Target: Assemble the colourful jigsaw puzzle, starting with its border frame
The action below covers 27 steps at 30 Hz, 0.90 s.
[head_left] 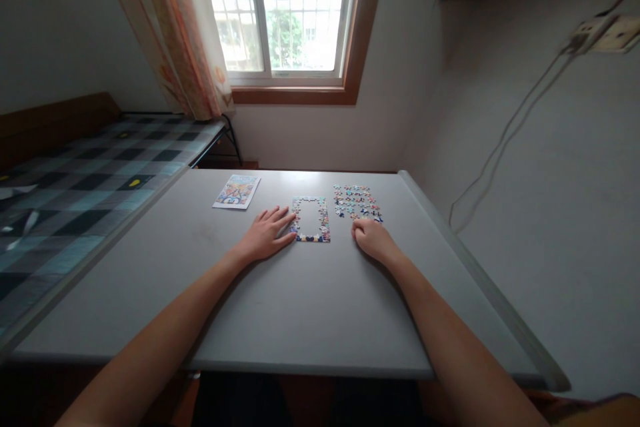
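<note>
A joined jigsaw border (311,239) lies flat on the grey table (310,307), forming a rectangle around bare tabletop. My left hand (268,235) rests palm down with spread fingers, its fingertips touching the border's left side. Several loose puzzle pieces (356,200) are laid out in rows to the right of the border. At the near edge of those rows is my right hand (373,238), its fingers curled closed; whatever may be between them is hidden. A printed picture sheet (237,192) lies to the upper left of my left hand.
A bed with a checked cover (100,167) stands along the table's left side. Behind the table are a window (300,20) and a patterned curtain (170,27). On the right, a cable (505,130) hangs down the wall from a socket (615,33).
</note>
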Each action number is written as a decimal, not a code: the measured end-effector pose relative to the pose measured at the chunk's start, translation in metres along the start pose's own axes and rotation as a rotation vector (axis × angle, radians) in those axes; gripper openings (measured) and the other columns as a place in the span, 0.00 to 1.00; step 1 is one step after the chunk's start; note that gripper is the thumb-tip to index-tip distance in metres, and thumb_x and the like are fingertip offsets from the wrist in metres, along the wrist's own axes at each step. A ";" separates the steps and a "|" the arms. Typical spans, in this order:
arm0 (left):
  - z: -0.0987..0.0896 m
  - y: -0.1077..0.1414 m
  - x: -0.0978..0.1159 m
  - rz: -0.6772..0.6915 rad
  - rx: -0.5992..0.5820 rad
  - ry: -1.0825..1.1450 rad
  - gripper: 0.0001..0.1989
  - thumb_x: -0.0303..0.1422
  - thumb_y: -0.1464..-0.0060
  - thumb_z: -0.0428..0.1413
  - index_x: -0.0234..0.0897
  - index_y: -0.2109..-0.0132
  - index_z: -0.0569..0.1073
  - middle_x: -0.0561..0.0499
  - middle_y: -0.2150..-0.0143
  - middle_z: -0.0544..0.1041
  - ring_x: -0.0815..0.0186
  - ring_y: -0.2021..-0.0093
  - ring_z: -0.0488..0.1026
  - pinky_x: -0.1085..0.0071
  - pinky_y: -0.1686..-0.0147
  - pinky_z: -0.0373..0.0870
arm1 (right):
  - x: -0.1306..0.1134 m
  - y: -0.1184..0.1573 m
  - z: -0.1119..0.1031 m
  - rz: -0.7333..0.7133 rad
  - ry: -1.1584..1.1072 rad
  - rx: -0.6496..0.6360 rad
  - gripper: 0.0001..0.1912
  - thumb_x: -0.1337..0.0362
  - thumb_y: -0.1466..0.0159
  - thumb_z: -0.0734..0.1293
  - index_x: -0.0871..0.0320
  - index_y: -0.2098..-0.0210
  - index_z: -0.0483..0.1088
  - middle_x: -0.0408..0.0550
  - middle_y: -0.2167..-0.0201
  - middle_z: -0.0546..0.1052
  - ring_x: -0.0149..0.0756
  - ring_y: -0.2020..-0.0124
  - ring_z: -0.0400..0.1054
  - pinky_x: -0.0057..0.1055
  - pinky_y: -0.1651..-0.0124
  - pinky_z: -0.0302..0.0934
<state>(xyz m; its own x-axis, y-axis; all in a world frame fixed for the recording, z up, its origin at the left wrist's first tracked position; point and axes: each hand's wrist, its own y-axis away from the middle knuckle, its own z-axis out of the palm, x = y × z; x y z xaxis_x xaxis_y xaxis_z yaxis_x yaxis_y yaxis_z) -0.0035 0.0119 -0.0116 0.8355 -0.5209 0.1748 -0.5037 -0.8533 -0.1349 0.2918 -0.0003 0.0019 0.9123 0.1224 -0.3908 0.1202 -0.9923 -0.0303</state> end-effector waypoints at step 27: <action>-0.002 0.000 -0.001 0.014 -0.045 0.009 0.34 0.57 0.40 0.40 0.45 0.33 0.58 0.50 0.29 0.51 0.54 0.30 0.47 0.56 0.34 0.43 | -0.002 0.001 0.003 -0.019 -0.027 0.031 0.13 0.72 0.43 0.57 0.56 0.74 0.72 0.46 0.71 0.76 0.34 0.67 0.67 0.26 0.60 0.54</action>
<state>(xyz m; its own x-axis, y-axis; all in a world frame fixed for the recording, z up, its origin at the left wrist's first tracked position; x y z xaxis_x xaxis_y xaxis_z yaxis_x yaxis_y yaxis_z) -0.0052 0.0121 -0.0098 0.8263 -0.5332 0.1817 -0.5252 -0.8458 -0.0937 0.2892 -0.0013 0.0001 0.8991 0.1410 -0.4145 0.1248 -0.9900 -0.0659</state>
